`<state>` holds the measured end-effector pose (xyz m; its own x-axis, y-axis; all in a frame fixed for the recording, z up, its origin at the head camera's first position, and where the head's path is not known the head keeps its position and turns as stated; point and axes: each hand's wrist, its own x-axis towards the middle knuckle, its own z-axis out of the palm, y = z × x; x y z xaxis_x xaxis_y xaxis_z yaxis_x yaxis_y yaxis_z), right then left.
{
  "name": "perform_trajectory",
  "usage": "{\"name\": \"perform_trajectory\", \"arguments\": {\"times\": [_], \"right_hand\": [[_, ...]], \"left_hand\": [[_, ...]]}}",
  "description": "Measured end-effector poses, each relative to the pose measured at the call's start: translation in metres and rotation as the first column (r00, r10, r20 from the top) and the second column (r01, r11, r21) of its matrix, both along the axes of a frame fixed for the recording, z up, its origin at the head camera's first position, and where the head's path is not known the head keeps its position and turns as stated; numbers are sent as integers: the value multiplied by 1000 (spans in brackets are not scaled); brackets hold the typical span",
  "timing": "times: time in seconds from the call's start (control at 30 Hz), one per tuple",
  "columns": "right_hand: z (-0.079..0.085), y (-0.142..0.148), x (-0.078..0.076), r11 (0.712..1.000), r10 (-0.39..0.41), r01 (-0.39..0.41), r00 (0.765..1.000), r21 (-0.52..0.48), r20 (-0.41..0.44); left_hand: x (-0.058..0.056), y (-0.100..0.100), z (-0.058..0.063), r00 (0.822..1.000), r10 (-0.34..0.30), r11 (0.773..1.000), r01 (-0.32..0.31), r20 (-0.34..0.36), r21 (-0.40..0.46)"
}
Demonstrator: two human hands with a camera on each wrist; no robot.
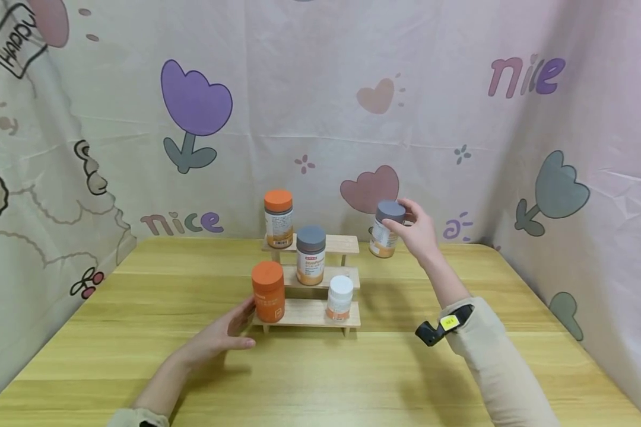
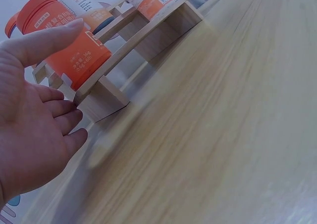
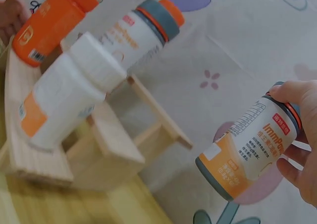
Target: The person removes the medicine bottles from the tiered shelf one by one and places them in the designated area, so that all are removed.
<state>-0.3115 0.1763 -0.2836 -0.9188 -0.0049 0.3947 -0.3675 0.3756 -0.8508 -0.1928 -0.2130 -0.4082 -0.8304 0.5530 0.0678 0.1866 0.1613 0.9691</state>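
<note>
My right hand [image 1: 419, 228] grips a grey-capped supplement bottle [image 1: 386, 237] near its cap, held in the air right of a three-tier wooden stand [image 1: 312, 320]. In the right wrist view that bottle [image 3: 252, 144] tilts, its white and orange label showing. My left hand [image 1: 219, 332] is beside the stand's lower left end, fingers extended by an orange bottle [image 1: 269, 293] and thumb apart from it. The orange bottle and a white bottle [image 1: 340, 299] stand on the bottom tier. Another grey-capped bottle [image 1: 311, 258] occupies the middle tier, and an orange-capped bottle [image 1: 279, 219] the top tier's left end.
The stand rests on a wood-grain table [image 1: 139, 296]. Behind it hangs a pale printed cloth [image 1: 299, 89] with flowers and hearts, which also runs along both sides. The top tier [image 1: 336, 243] shows bare wood to the right of its bottle.
</note>
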Motion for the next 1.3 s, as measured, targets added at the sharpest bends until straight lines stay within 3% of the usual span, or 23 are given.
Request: {"name": "perform_trajectory", "arguments": {"times": [0.23, 0.47, 0.7, 1.3], "right_hand": [[-18, 16, 3, 999, -28, 27, 998, 24, 54], [-39, 27, 3, 999, -53, 52, 995, 16, 85], [-59, 32, 2, 995, -99, 99, 987, 9, 123], [-83, 30, -10, 986, -166, 163, 968, 30, 189]], "left_hand": [[2, -1, 0, 999, 38, 999, -37, 31, -19], [2, 0, 0, 1000, 9, 1000, -9, 6, -8], [4, -2, -2, 999, 13, 1000, -13, 30, -12], [1, 0, 0, 1000, -4, 1000, 4, -14, 9]]}}
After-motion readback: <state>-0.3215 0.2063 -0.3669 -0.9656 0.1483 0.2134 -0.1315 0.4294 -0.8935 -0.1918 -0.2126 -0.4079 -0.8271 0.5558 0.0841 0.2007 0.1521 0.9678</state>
